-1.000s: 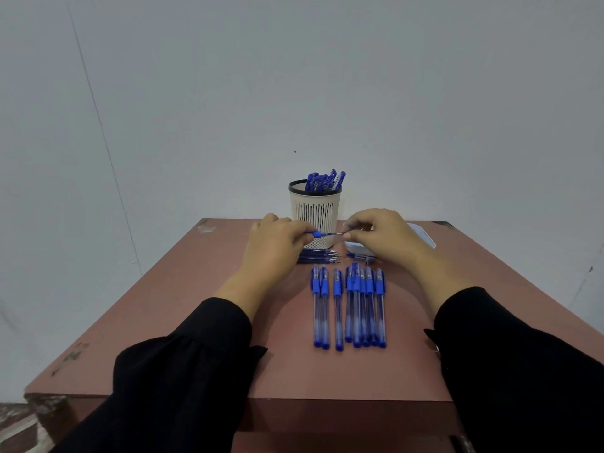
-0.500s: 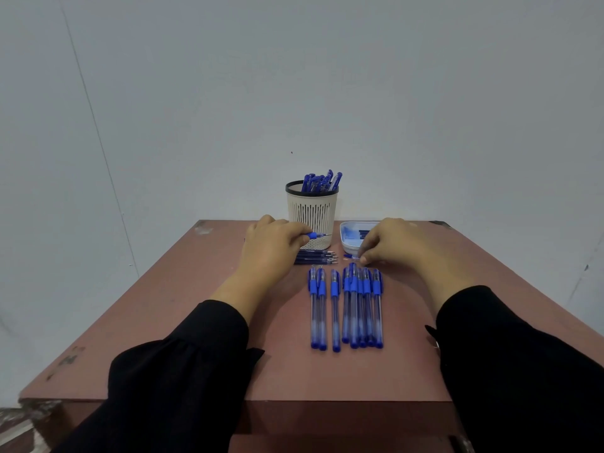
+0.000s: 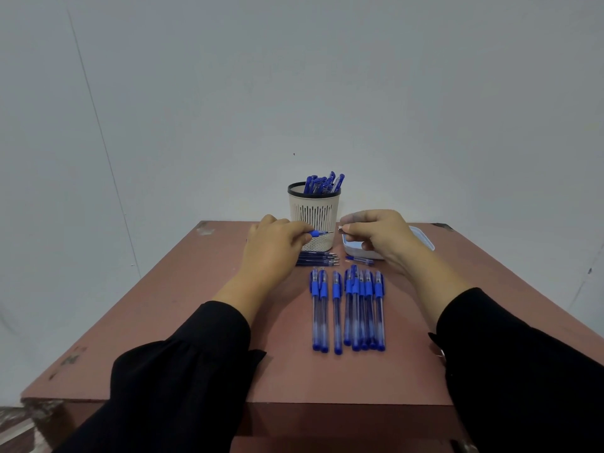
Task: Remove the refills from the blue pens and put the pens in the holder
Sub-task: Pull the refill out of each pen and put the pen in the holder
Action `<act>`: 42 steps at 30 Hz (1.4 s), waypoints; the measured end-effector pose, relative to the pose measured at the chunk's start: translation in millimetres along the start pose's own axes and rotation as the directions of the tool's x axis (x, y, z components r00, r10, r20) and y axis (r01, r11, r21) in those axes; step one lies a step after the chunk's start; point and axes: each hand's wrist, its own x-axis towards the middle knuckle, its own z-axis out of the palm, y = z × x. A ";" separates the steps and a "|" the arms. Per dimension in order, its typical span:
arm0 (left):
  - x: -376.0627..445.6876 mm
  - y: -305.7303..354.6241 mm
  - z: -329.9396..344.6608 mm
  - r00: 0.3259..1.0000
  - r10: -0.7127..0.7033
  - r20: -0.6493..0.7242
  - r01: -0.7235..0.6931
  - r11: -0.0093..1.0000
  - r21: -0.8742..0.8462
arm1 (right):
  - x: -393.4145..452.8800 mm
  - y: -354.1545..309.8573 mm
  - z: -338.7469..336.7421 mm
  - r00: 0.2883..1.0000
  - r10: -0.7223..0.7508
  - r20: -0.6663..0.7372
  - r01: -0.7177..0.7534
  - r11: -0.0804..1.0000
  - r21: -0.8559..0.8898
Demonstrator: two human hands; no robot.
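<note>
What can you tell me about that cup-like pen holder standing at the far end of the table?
The pen holder is a round, cream-coloured cup, plastic by its look, with a black rim, tall narrow slots down its wall and a fine mesh pattern near its base. It stands upright near the far edge of the brown table, close to the wall. Several blue pens stick out of its top, leaning right. The left hand partly covers its lower left side; whether they touch cannot be told.
</note>
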 end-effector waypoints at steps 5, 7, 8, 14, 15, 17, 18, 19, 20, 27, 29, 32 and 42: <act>-0.7 0.8 0.5 1.000 0.016 -0.011 -0.016 1.000 -0.001 | -5.1 0.0 8.0 0.998 0.045 0.052 -0.047 0.998 0.047; -0.8 1.6 0.2 0.999 0.027 -0.018 -0.028 0.999 -0.016 | -6.1 -1.0 9.2 0.997 0.042 0.068 -0.047 0.996 0.073; -0.9 2.5 -0.1 0.999 0.035 -0.023 -0.035 0.999 -0.034 | -6.4 -1.2 9.9 0.996 0.036 0.081 -0.041 0.997 0.062; -2.2 5.2 0.4 0.992 0.116 -0.055 -0.121 0.989 -0.081 | -6.7 0.6 13.8 0.996 0.013 0.090 0.000 0.990 -0.140; -2.1 5.2 0.3 0.991 0.121 -0.064 -0.126 0.988 -0.089 | -5.7 0.8 13.8 0.997 -0.003 0.077 0.016 0.985 -0.171; -1.7 5.3 0.0 0.991 0.114 -0.072 -0.121 0.988 -0.093 | -4.1 1.0 12.5 0.998 -0.016 0.062 0.026 0.985 -0.173; -1.6 5.3 -0.2 0.992 0.109 -0.071 -0.115 0.989 -0.090 | -3.4 0.9 11.6 0.997 -0.022 0.072 0.033 0.988 -0.152; -1.4 5.0 -0.3 0.992 0.103 -0.069 -0.108 0.990 -0.086 | -3.2 0.7 10.6 0.995 -0.041 0.090 0.053 0.989 -0.137; -1.2 4.6 -0.4 0.993 0.097 -0.067 -0.102 0.991 -0.082 | -3.0 0.8 10.2 0.991 -0.069 0.112 0.084 0.987 -0.136; -2.3 4.0 0.7 0.990 0.124 -0.071 -0.131 0.986 -0.102 | -5.7 1.9 12.9 0.993 -0.075 0.087 0.092 0.974 -0.205; -2.4 3.4 1.6 0.990 0.125 -0.071 -0.132 0.985 -0.107 | -6.4 2.1 14.1 0.994 -0.065 0.084 0.082 0.974 -0.210; -2.0 2.3 2.1 0.990 0.116 -0.074 -0.123 0.988 -0.097 | -6.5 2.0 13.2 0.990 -0.057 0.131 0.078 0.983 -0.166; -2.4 2.9 2.2 0.985 0.150 -0.083 -0.160 0.979 -0.123 | -9.3 0.4 12.3 0.987 -0.066 0.144 0.100 0.966 -0.239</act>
